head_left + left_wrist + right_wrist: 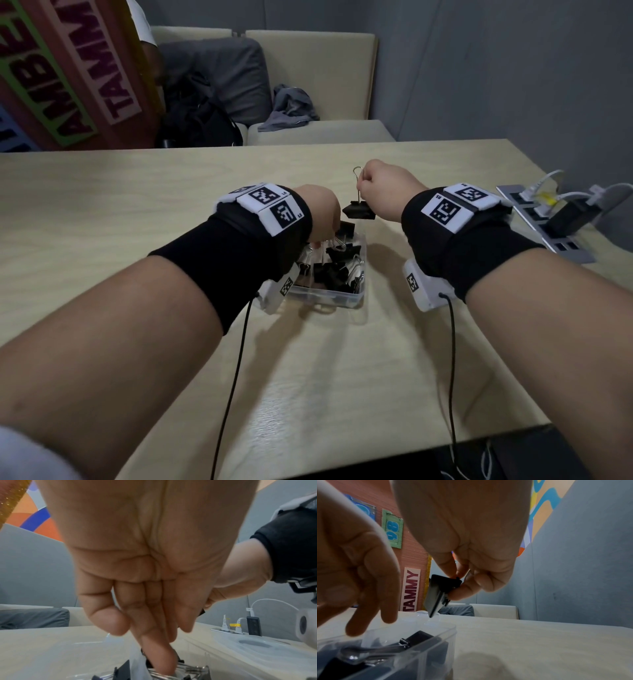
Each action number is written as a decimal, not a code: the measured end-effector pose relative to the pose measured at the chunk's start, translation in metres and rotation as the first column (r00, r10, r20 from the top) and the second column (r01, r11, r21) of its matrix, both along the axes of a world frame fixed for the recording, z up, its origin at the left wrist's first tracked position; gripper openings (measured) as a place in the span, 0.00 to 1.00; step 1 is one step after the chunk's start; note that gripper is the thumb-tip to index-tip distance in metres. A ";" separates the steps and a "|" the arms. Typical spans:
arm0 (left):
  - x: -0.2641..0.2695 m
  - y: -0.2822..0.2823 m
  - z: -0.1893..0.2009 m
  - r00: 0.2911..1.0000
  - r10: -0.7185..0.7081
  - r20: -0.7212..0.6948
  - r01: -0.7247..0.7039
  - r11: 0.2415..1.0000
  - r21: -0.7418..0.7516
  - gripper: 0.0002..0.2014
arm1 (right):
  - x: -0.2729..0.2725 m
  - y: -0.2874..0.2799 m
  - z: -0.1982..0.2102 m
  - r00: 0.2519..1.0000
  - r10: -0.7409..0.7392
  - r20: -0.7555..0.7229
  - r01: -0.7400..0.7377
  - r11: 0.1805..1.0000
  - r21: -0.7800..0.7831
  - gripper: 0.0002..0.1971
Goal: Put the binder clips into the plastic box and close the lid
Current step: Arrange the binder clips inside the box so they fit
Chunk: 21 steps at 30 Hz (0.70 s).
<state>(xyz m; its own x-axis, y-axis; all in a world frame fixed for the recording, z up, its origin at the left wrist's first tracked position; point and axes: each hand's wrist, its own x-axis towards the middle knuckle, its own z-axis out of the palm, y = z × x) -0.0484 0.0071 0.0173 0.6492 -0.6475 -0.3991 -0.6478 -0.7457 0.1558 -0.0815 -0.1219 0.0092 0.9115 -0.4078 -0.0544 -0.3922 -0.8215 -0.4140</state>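
Mid-filling: right hand [383, 192] pinching a binder clip [358, 209] by its wire handle, hanging just above the far end of the plastic box [329, 297] on the counter [102, 205]; left hand [318, 219] reaching in, fingers straight on clips already inside. Next, probably: lower, let go over box, then fetch lid [260, 650] lying beside. Wall lettering reads "TAMMY", "98".

office lounge: padded booth seats [308, 75], desk power strip [548, 219]

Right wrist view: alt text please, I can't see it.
The right hand pinches a black binder clip above the table. Lower left, a clear plastic box holds more clips, with the left hand over it.
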 end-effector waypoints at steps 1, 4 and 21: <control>0.000 0.000 -0.001 1.000 -0.007 -0.018 0.007 1.000 0.006 0.16 | -0.001 0.000 0.000 1.000 0.008 -0.005 -0.008 1.000 0.002 0.13; 0.004 0.004 -0.002 0.999 0.011 0.044 -0.009 0.999 -0.050 0.16 | -0.002 0.000 -0.002 1.000 0.025 0.015 -0.026 0.999 0.040 0.07; 0.018 0.017 -0.004 0.964 0.229 -0.139 -0.265 0.883 -0.387 0.17 | -0.010 0.007 0.004 0.998 -0.043 0.044 0.004 0.754 0.657 0.10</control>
<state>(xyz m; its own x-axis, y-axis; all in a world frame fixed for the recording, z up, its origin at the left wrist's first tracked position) -0.0306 0.0237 0.0130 0.7837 -0.5869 -0.2032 -0.4209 -0.7425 0.5212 -0.0920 -0.1146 0.0128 0.9117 -0.3111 -0.2686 -0.3688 -0.3309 -0.8686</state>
